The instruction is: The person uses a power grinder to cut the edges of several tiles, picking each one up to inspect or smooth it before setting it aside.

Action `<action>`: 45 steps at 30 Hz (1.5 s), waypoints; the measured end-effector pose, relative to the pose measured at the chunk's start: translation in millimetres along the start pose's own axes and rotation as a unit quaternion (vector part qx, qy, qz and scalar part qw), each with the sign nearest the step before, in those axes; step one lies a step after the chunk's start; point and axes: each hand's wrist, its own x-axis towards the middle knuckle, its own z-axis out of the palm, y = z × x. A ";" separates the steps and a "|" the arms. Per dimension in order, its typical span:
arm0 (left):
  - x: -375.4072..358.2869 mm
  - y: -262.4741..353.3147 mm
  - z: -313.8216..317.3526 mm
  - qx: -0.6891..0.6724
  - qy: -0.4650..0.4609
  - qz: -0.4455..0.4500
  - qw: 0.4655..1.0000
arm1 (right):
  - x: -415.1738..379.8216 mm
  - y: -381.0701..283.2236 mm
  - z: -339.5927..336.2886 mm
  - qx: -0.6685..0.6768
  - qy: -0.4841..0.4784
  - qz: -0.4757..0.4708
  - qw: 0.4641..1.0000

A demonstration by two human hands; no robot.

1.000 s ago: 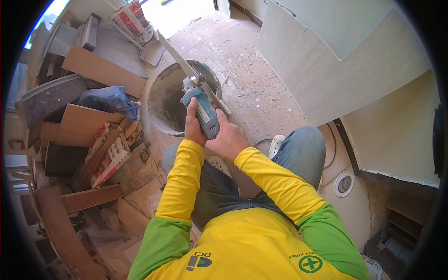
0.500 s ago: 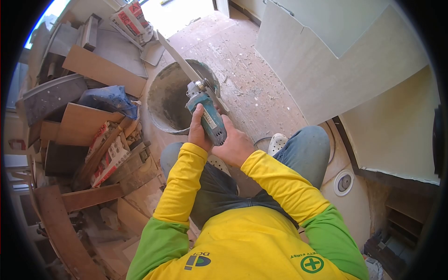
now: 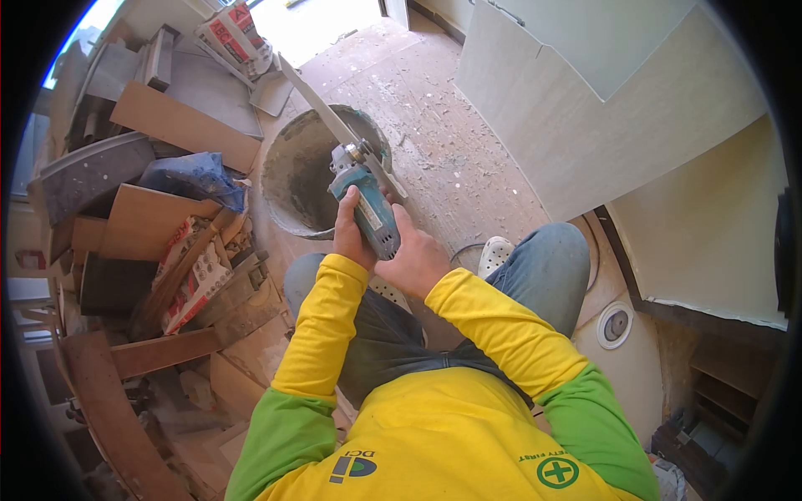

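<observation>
Floor (image 3: 472, 196), littered with pale chips, spreads ahead of both hands and to the right. A big pale sheet (image 3: 543, 138) with a notch in its edge stands well to the right of the right hand. Off the left hand's side, well apart from it, lies a heap of boards (image 3: 184, 129). A stained bucket (image 3: 292, 171) sits just ahead of the left hand, its mouth open towards the person. Above its mouth, ahead of the hands, a long thin pale strip (image 3: 322, 113) runs slantwise past the far rim; whether it touches the grinder is unclear. A printed sack (image 3: 234, 37) is farthest ahead and left of the hands, and blue plastic (image 3: 196, 177) lies nearer, on the heap to the left hand's left. The angle grinder (image 3: 373, 213) is between the two hands, its head pointing away from them over the bucket. The left hand (image 3: 352, 236) is curled round its left side, thumb laid along the top; the right hand (image 3: 415, 260) clasps the rear right side, its fingertips hidden. Right of the right hand, beyond a knee, is a round white fitting (image 3: 616, 326), and a white shoe (image 3: 495, 253) rests nearer that hand
</observation>
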 end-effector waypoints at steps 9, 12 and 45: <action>-3.6 -5.3 -2.6 -0.003 -0.008 -0.016 1.000 | -9.9 -1.8 -11.6 0.017 -0.015 0.004 1.000; -3.2 -5.5 -2.2 0.008 -0.016 -0.005 1.000 | -7.5 3.0 -8.9 0.025 -0.002 -0.012 1.000; -5.0 -9.7 -1.7 0.019 -0.012 0.038 0.999 | -13.7 11.4 -13.9 0.004 -0.031 0.001 1.000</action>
